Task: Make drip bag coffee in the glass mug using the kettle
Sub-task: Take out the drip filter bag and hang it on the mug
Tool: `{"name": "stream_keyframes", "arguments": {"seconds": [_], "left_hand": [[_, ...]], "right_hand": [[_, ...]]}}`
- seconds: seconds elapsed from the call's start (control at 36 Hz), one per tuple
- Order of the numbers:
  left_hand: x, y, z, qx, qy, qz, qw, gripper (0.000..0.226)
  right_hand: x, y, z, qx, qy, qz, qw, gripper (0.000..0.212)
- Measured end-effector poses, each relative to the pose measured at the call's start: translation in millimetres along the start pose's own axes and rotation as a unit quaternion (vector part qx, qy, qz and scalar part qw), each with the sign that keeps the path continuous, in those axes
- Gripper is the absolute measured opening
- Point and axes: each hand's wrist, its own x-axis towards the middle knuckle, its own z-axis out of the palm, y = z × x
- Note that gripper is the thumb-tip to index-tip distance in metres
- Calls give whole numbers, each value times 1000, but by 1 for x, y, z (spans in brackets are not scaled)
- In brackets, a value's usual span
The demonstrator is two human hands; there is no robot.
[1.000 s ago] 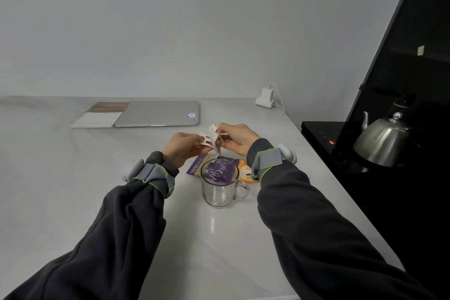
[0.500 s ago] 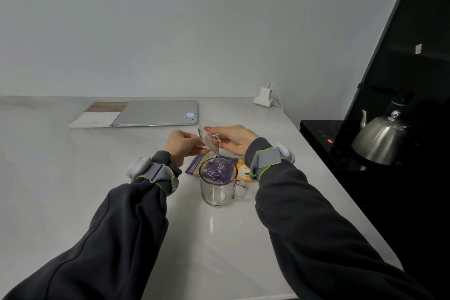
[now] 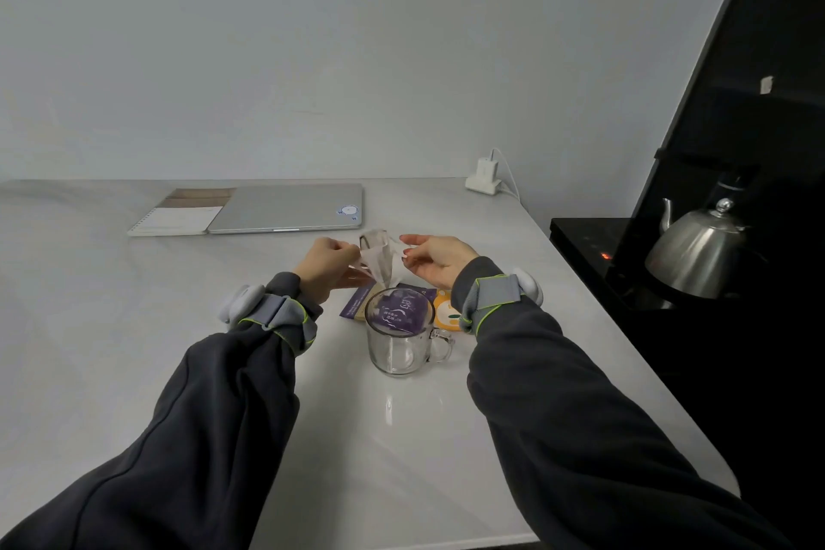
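We log the drip bag (image 3: 378, 258) held in the air just behind and above the glass mug (image 3: 398, 348), between both hands. Left hand (image 3: 330, 266): fingers curled, pinching the bag's left edge. Right hand (image 3: 435, 260): thumb and forefinger pinch the bag's right paper flap, other fingers loosely spread. Mug upright on the white table (image 3: 134, 326), handle to the right; a purple sachet (image 3: 355, 304) lies just behind it. Kettle (image 3: 696, 255) sits on the black hob (image 3: 580, 237) at far right, well apart from the mug.
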Motion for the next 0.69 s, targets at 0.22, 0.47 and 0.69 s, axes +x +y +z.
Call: {"name": "stream_keyframes", "arguments": {"seconds": [0.22,0.47,0.69], "left_hand": [[2,-3,1,7,22,27,999,31],[-1,5,8,-21,-22,25,999,11],[-6,9,9,-70,-50,-29,996,17]], "right_hand": [[-3,0,1,10,-11,1,1000,40],[2,3,8,45,6,23,999,53],[6,5,8,123,27,38,991,44]]}}
